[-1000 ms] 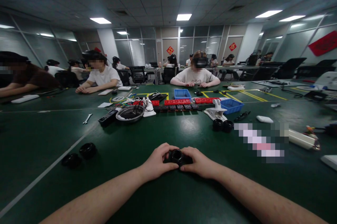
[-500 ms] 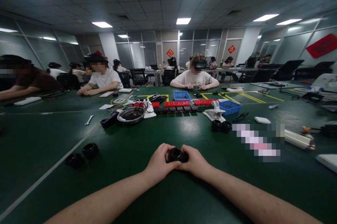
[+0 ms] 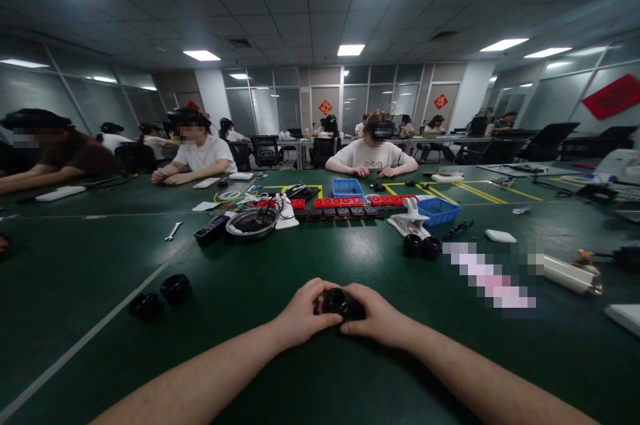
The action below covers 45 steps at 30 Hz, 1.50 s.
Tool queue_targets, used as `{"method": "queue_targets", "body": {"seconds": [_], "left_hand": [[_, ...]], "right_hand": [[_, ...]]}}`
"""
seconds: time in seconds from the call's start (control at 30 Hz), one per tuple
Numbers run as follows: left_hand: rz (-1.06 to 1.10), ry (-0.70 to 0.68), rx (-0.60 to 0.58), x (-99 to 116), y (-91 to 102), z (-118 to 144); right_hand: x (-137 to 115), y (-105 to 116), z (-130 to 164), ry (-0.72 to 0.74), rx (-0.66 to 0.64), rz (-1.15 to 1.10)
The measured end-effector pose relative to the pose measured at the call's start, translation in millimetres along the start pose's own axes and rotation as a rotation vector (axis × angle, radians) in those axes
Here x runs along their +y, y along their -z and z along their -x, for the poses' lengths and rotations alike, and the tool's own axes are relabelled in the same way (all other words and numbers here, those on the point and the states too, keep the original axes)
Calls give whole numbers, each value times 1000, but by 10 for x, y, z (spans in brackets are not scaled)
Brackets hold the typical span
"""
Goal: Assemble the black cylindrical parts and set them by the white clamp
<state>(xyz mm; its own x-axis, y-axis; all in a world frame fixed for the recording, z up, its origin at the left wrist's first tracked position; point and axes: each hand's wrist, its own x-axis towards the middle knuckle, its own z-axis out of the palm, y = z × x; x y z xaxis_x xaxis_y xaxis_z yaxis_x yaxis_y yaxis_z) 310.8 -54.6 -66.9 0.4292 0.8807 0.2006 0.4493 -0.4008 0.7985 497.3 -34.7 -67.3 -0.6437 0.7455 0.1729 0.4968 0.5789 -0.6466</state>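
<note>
Black round part (image 3: 338, 300) on the green table (image 3: 250, 372), left hand (image 3: 303, 316) and right hand (image 3: 379, 318) fingers curled tight around it.

Both forearms are bare from the lower edge of the view up to the wrists; no sleeve shows on them. The left hand (image 3: 303, 314) and the right hand (image 3: 376, 316) wear no gloves. No watch, ring or band can be seen on the wrists or fingers.
</note>
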Motion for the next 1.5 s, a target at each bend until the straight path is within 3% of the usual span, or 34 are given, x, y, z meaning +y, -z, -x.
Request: {"method": "queue_targets", "body": {"seconds": [0.23, 1.03, 1.5], "left_hand": [[-60, -32, -37, 15, 19, 4], [-82, -77, 4, 142, 13, 41], [-158, 28, 65, 77, -39, 33]], "right_hand": [[17, 65, -32, -9, -96, -32], [105, 18, -42, 4, -81, -42], [48, 46, -52, -71, -126, -206]]}}
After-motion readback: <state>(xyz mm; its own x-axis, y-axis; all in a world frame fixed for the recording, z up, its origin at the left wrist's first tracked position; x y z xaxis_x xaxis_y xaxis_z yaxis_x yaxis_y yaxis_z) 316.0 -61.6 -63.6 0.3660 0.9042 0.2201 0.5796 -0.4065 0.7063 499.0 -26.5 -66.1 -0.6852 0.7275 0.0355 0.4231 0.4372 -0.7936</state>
